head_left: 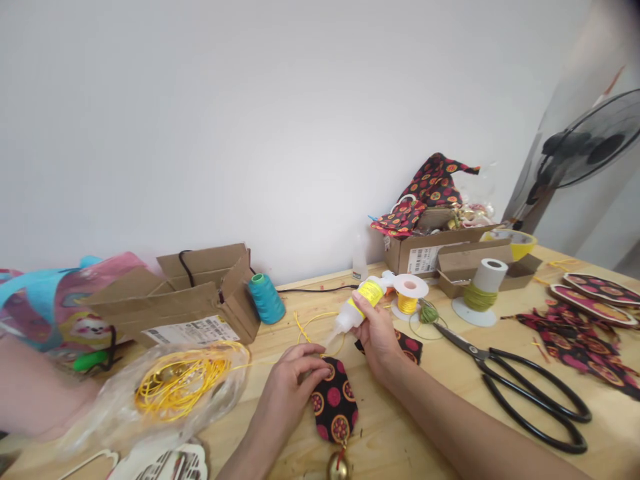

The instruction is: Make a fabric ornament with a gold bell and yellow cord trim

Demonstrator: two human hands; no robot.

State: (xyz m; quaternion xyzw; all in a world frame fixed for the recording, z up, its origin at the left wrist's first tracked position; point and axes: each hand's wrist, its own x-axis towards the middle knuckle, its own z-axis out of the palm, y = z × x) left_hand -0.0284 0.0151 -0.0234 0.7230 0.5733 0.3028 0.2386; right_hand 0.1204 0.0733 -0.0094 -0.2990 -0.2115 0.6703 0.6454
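My right hand [377, 333] is wrapped round a glue bottle [360, 305] with a yellow label, tilted so its thin nozzle points down and left. The nozzle tip is close to the top of a dark patterned fabric pendant [335, 403]; whether it touches cannot be made out. At that top edge, the fingers of my left hand [293, 380] pinch the pendant. Yellow cord [305, 327] runs from there over the table. From the pendant's lower end hangs a round gold bell [339, 465] on a red tie. Another patterned fabric piece [410, 347] lies partly behind my right hand.
Large black-handled scissors [525, 387] lie at right, near fabric scraps [575, 340]. Thread spools [483, 287] and cardboard boxes [227, 313] line the wall. A plastic bag of yellow cord [185, 380] lies left. Another person's arm [40, 393] enters at the left edge.
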